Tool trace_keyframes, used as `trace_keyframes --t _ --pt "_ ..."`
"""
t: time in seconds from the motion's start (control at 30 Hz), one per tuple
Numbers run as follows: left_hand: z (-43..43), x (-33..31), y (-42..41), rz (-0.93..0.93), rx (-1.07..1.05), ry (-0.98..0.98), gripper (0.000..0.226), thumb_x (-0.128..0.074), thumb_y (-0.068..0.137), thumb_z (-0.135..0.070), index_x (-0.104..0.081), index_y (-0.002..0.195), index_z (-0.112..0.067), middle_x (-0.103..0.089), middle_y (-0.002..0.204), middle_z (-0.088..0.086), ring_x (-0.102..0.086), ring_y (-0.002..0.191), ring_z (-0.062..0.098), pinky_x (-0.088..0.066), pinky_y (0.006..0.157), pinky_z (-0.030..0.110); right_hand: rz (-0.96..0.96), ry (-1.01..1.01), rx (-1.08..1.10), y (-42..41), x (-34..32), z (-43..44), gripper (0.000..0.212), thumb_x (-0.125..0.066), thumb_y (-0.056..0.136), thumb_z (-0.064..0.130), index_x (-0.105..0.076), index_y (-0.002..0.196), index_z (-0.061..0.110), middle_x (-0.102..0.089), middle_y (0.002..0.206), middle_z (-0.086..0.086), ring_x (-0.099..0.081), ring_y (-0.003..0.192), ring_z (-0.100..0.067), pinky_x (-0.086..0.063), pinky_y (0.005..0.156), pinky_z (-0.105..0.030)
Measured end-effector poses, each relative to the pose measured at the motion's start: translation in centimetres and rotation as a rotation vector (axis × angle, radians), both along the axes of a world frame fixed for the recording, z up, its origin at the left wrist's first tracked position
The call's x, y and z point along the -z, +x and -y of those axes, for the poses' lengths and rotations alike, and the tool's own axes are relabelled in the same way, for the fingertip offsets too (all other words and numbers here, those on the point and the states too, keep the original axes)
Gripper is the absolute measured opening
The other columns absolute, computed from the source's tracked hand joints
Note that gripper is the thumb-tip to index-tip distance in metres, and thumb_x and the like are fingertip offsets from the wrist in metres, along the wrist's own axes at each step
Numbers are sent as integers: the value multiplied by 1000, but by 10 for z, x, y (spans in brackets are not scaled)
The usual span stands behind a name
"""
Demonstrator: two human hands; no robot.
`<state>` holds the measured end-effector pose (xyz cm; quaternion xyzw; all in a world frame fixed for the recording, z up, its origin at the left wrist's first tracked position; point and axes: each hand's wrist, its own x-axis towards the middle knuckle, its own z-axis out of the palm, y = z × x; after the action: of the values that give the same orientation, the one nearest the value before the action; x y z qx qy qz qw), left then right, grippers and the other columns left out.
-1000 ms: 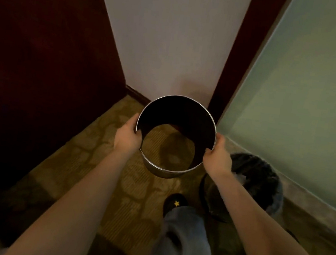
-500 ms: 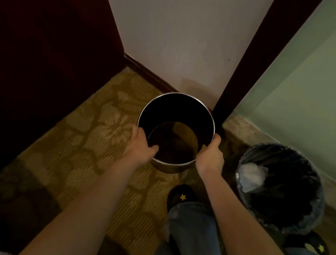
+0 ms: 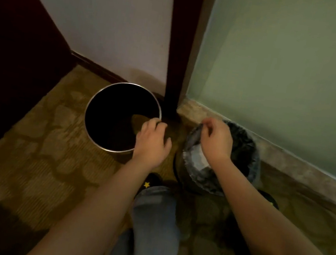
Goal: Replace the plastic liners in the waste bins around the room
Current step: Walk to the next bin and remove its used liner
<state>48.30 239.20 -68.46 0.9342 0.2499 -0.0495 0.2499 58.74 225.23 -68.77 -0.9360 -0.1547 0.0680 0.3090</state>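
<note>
Two waste bins on the floor, a hand at each.

The metal bin (image 3: 86,120) stood unlined and upright on the patterned carpet (image 3: 42,142), its far rim close to the dark wooden post (image 3: 176,63). The left hand (image 3: 153,140) was at this bin's right rim, fingers curled over the edge and thumb outside the wall. Just to the right of the metal bin stood a second bin (image 3: 185,179), apart from it, fitted with a black liner (image 3: 244,142) and holding crumpled white paper (image 3: 196,159). The right hand (image 3: 216,140) pinched that liner's edge on the side nearest the metal bin, fingers drawn close together. Nearer the viewer than the metal bin, a jeans leg (image 3: 153,222) ended in a dark shoe (image 3: 148,182) with a yellow star.
</note>
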Motion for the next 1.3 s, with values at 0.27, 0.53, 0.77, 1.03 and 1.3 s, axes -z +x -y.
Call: trace_keyframes --t 0.27,0.53,0.77,1.03,1.3 --pt "56 32 64 -274 -196 -528 87 -61 92 -32 -1 153 -16 -16 159 8 -23 143 32 -28 114 43 -206 -44 339 39 13 128 67 -66 89 32 -36 146 13 -41 146 -11 -37 136 -28 -33 111 -42" --pt "74 45 59 -279 -299 -259 38 -58 91 -24 -48 123 -6 -58 118 17 -56 108 36 -45 83 38 -757 225 337 24 46 154 59 -68 89 28 -43 142 17 -55 135 -5 -53 125 -27 -45 103 -41" --pt "75 21 49 -91 -399 40 21 -49 97 -27 -61 92 -11 -64 90 9 -58 80 25 -43 63 34 -337 -11 399 28 21 153 26 -54 97 21 -68 119 16 -70 110 -6 -64 101 -25 -50 80 -33" --pt "112 -9 39 -7 -39 -142 20 -56 92 -18 -52 73 -17 -53 86 1 -53 84 17 -39 69 27 -193 -18 67 2 -7 157 8 -65 88 18 -64 80 19 -60 91 2 -51 101 -17 -47 80 -33" --pt "105 -7 30 -311 -58 -219 26 -46 98 -38 -58 93 -15 -60 92 6 -57 82 21 -46 69 32 -395 -252 -150 -9 -1 168 29 -59 88 51 -63 100 25 -62 93 3 -56 94 -18 -45 72 -31"
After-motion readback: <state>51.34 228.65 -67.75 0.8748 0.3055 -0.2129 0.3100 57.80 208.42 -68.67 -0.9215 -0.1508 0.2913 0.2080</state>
